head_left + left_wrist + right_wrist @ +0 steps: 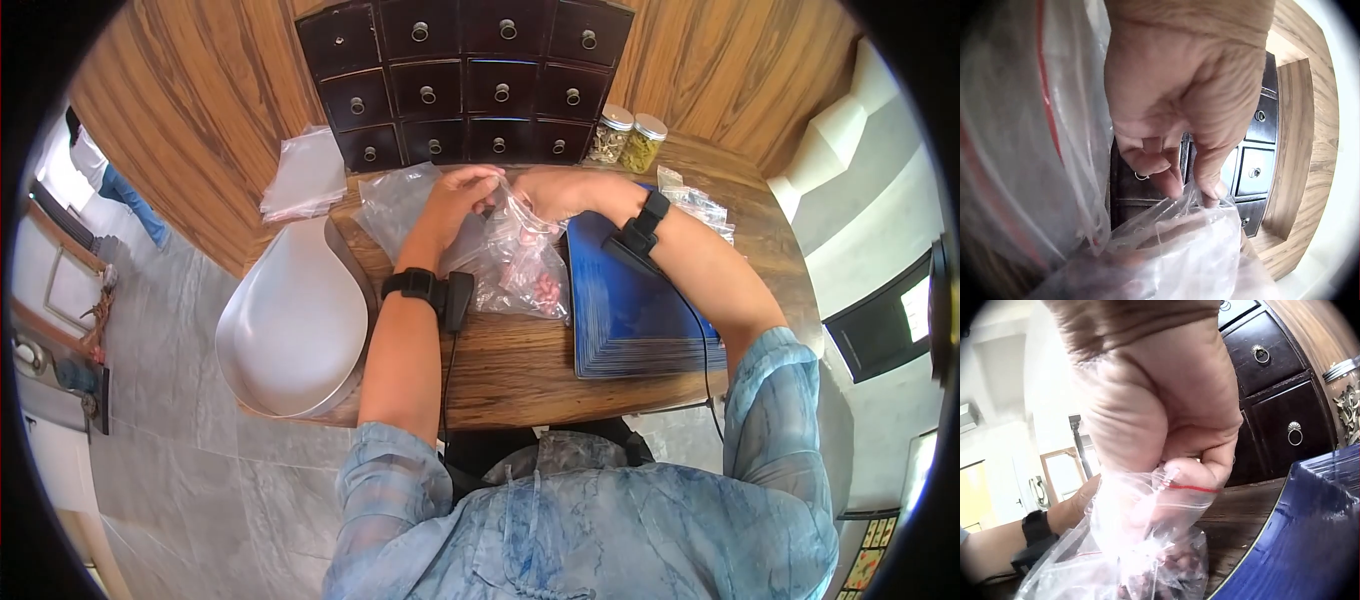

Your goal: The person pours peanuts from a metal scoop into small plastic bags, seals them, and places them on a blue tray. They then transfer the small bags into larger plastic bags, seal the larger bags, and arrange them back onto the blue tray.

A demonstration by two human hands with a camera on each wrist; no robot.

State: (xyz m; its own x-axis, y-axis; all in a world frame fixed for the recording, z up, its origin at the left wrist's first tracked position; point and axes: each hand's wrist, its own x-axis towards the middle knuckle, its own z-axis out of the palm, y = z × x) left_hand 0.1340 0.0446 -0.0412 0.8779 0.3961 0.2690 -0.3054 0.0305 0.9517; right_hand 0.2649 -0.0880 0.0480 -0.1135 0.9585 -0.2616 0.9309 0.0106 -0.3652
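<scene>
A clear zip bag (522, 255) with a red seal line stands between both hands, reddish pieces (545, 290) gathered in its lower part. My left hand (462, 200) pinches the bag's upper edge between thumb and fingers. On the other side, my right hand (562, 192) grips the mouth of the bag with curled fingers. Plastic covers part of the thumb (1147, 509) in the right wrist view. More clear bags (390, 205) lie beside my left wrist; their red seal lines show large in the left wrist view.
Left of the arms sits a teardrop-shaped, pale metal tray (290, 320). A blue stack with layered edges (635, 290) lies under the right forearm. Behind stand a dark drawer cabinet (465, 90) and two lidded jars (640, 145). Flat bags (305, 175) rest at the back left.
</scene>
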